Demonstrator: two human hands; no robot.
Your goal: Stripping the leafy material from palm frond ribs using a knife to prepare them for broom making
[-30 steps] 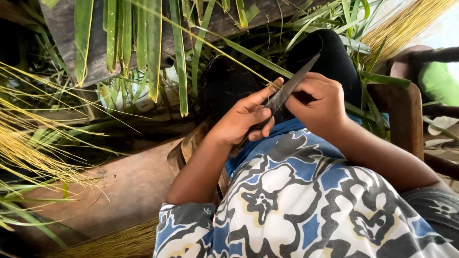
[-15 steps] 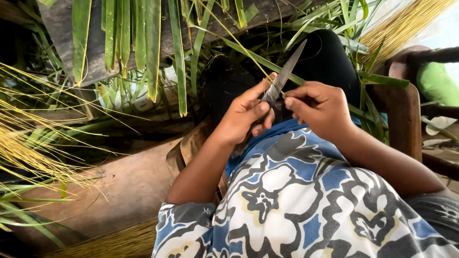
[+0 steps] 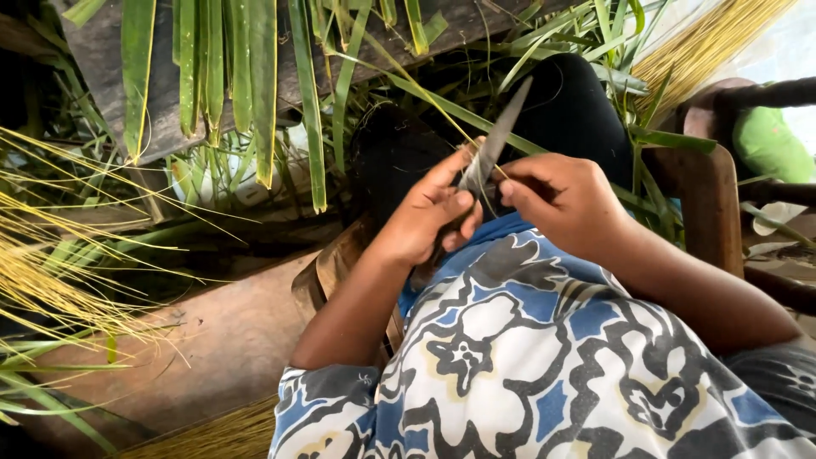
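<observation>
My left hand (image 3: 429, 212) grips a knife (image 3: 491, 144) with a long grey blade that points up and to the right. Against the blade lies a thin yellow-green palm leaf midrib (image 3: 416, 81), which runs up to the left from my hands. My right hand (image 3: 565, 200) pinches the near end of that leaf strip just right of the blade, fingers closed. Both hands sit close together above my lap, over the blue, white and black patterned cloth (image 3: 527, 340).
Long green palm leaves (image 3: 255, 85) hang over a grey plank (image 3: 110, 76) at the top. Bundles of yellow midribs (image 3: 51, 272) lie at the left, and more (image 3: 714, 42) at the top right. A brown wooden chair arm (image 3: 710, 212) stands at the right. Brown floor (image 3: 221, 331) below left.
The blade has swung from slanting right to more upright, and both hands have shifted slightly left and closer together. My right hand moved from behind the blade to beside it.
</observation>
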